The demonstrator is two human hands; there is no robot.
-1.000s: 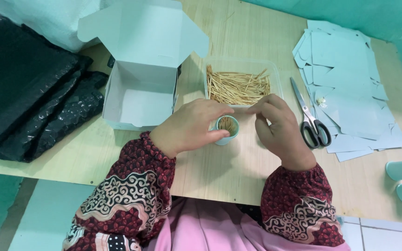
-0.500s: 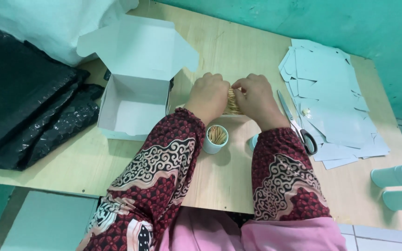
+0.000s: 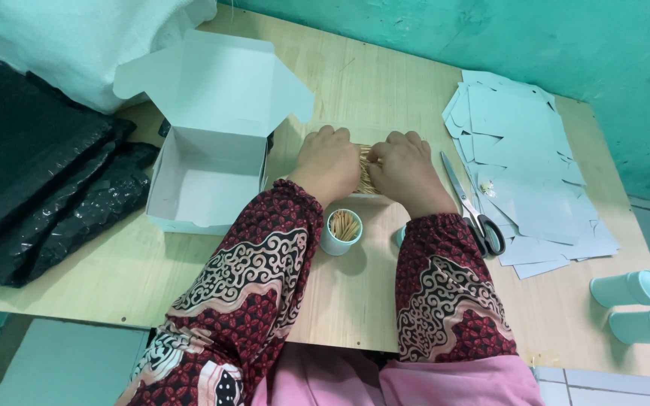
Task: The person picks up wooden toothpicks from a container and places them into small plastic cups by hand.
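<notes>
My left hand [image 3: 330, 159] and right hand [image 3: 406, 167] lie side by side, knuckles up, on a heap of thin wooden sticks [image 3: 366, 167] near the middle of the wooden bench [image 3: 189, 263]; the fingers of both hands are curled down over the sticks, but the backs of the hands hide whether they actually pinch any, so I cannot tell if they grip or only press. Only a narrow strip of the sticks shows in the gap between my hands. Just at 6 o'clock from the left hand stands a small pale green cup [image 3: 341, 231], upright and open at the top, filled with sticks standing on end. At 9 o'clock from my hands sits an open white cardboard box [image 3: 197, 180] with its lid flaps folded back. Beyond it, at the bench's left edge, lie black plastic bags [image 3: 31, 180]. At 3 o'clock, just beside my right hand, a pair of scissors [image 3: 472, 210] lies flat, its handles toward me, next to a stack of flat pale blue cardboard sheets [image 3: 520, 165]. At 4 o'clock, well apart, two pale green capped tubes [image 3: 641, 304] lie on their sides.
</notes>
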